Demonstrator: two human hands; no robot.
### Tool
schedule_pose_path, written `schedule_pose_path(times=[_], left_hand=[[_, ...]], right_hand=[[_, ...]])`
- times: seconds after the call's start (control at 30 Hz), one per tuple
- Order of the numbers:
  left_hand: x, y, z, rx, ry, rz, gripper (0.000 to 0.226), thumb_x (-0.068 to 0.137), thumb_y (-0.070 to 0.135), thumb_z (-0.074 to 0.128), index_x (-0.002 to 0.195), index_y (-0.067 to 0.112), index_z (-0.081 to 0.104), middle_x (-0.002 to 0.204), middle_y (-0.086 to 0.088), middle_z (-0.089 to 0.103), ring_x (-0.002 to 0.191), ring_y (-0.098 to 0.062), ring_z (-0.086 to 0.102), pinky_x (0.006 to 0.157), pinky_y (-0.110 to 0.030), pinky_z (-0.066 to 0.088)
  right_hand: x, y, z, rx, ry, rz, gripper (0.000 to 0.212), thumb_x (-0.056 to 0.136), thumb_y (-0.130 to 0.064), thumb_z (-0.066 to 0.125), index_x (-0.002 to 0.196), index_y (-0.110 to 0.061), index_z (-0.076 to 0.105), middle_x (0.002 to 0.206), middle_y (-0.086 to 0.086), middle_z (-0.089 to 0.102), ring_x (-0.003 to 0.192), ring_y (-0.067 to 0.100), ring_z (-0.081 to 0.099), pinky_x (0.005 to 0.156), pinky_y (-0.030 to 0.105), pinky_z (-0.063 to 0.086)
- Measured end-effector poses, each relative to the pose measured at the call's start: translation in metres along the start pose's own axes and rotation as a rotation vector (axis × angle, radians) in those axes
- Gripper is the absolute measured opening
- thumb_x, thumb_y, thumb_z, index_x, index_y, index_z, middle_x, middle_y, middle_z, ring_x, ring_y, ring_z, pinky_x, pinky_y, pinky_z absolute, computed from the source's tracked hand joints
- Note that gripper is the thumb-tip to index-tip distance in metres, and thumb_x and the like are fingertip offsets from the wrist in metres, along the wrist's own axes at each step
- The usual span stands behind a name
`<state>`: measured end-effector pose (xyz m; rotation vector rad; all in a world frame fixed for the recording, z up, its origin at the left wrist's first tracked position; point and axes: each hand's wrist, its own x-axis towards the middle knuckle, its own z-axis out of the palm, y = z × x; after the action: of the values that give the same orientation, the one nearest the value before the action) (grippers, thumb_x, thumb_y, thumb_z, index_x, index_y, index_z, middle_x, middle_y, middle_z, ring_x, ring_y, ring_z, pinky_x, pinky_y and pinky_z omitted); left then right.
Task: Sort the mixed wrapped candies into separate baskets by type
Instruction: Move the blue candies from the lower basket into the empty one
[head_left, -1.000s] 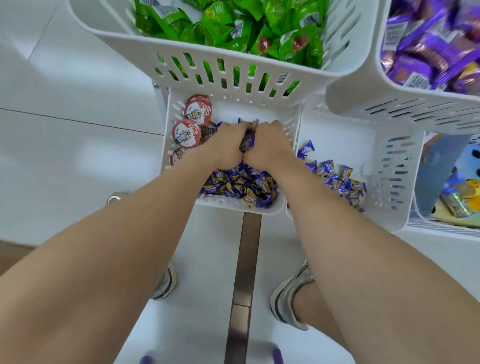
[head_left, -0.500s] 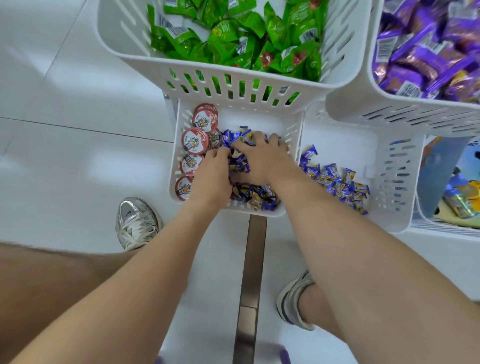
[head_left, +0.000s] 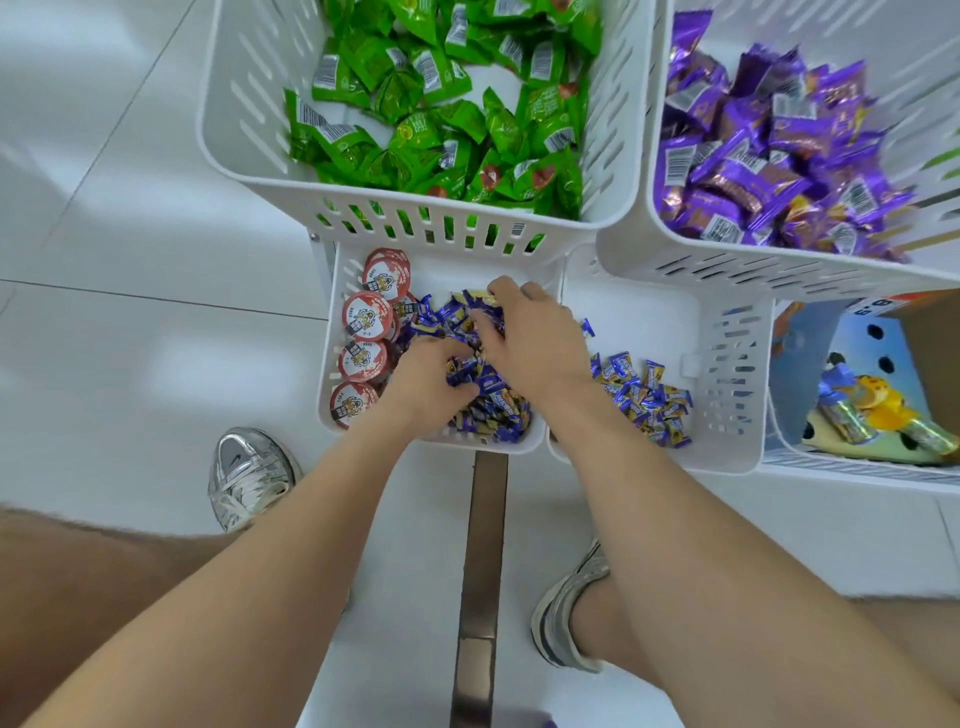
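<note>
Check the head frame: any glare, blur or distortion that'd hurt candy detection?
Head view: soft glare on the floor tiles; streaky blur over the purple candies toward the right edge; wide-angle bowing of the green-candy basket rim; blue candies around the left hand and right hand sharp, evenly lit.
</note>
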<state>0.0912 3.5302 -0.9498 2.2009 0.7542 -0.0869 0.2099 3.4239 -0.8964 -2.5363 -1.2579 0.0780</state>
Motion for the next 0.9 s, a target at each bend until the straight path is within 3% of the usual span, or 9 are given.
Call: schedule_pose_path(times=[0.13,0.27,0.37,0.47,0.53,0.6,0.7,0.77,0.9], left_hand=[[-0.002,0.012,0.011,0.127,0.041,-0.044,0.051,0.081,0.028,0.072,0.131,0.034,0.063,0.141,0.001,0.053,0.138,-0.029,0.038,0.106,-0.041,0.030],[-0.006,0.024,0.020,0.208,0.046,-0.062,0.053,0.082,0.026,0.069,0.133,0.036,0.059,0.146,-0.004,0.042,0.135,-0.036,0.035,0.106,-0.048,0.033],[-0.009,0.028,0.025,0.211,0.088,-0.113,0.060,0.082,0.025,0.070,0.139,0.030,0.051,0.148,-0.009,0.038,0.133,-0.041,0.034,0.105,-0.051,0.036],[-0.011,0.025,0.027,0.177,0.060,-0.158,0.082,0.073,0.035,0.077,0.145,0.031,0.040,0.149,-0.010,0.031,0.136,-0.043,0.031,0.110,-0.054,0.032],[-0.010,0.023,0.026,0.129,-0.008,-0.145,0.095,0.067,0.038,0.082,0.149,0.031,0.035,0.152,-0.011,0.028,0.140,-0.043,0.030,0.116,-0.054,0.027],[-0.009,0.021,0.024,0.064,-0.059,-0.121,0.100,0.066,0.035,0.086,0.151,0.031,0.033,0.152,-0.010,0.027,0.138,-0.043,0.033,0.115,-0.054,0.032],[-0.011,0.020,0.023,-0.014,-0.051,-0.065,0.102,0.066,0.029,0.089,0.153,0.029,0.036,0.152,-0.007,0.030,0.137,-0.035,0.037,0.113,-0.047,0.037],[-0.011,0.017,0.023,-0.077,-0.050,-0.015,0.099,0.064,0.026,0.090,0.150,0.027,0.041,0.150,-0.003,0.035,0.135,-0.024,0.041,0.111,-0.035,0.038],[-0.013,0.006,0.022,-0.094,0.049,0.104,0.082,0.062,0.027,0.085,0.138,0.021,0.054,0.139,-0.001,0.054,0.132,-0.020,0.046,0.109,-0.037,0.042]], right_hand=[[-0.031,0.025,-0.008,0.236,0.329,0.096,0.033,0.101,-0.037,0.062,0.124,-0.013,0.063,0.099,0.008,0.066,0.070,0.031,0.064,0.059,0.035,0.049],[-0.055,0.065,-0.007,0.364,0.475,0.371,0.029,0.101,-0.037,0.060,0.116,-0.013,0.064,0.092,0.004,0.069,0.077,0.020,0.062,0.062,0.030,0.041],[-0.060,0.095,0.002,0.419,0.341,0.604,0.032,0.099,-0.045,0.059,0.113,-0.016,0.062,0.084,0.002,0.068,0.078,0.024,0.065,0.065,0.036,0.051],[-0.055,0.110,0.000,0.615,0.069,0.731,0.067,0.086,-0.052,0.070,0.143,-0.025,0.049,0.111,0.002,0.067,0.093,0.020,0.068,0.088,0.041,0.058],[-0.055,0.110,-0.003,0.680,-0.023,0.699,0.079,0.088,-0.040,0.072,0.157,-0.030,0.034,0.129,-0.002,0.059,0.099,0.017,0.067,0.096,0.038,0.054],[-0.055,0.105,-0.006,0.596,-0.022,0.613,0.068,0.094,-0.020,0.061,0.158,-0.025,0.039,0.138,-0.003,0.055,0.091,0.009,0.066,0.095,0.035,0.052],[-0.055,0.084,-0.007,0.264,0.078,0.482,0.038,0.090,-0.001,0.051,0.122,-0.009,0.070,0.117,0.012,0.068,0.094,0.028,0.068,0.082,0.036,0.053],[-0.053,0.056,-0.003,0.177,0.128,0.332,0.027,0.087,0.002,0.051,0.103,-0.008,0.071,0.101,0.012,0.068,0.088,0.033,0.066,0.069,0.035,0.050],[-0.042,0.000,0.010,0.112,-0.043,-0.094,0.040,0.082,-0.001,0.061,0.120,-0.010,0.064,0.117,0.013,0.061,0.106,0.034,0.059,0.076,0.043,0.052]])
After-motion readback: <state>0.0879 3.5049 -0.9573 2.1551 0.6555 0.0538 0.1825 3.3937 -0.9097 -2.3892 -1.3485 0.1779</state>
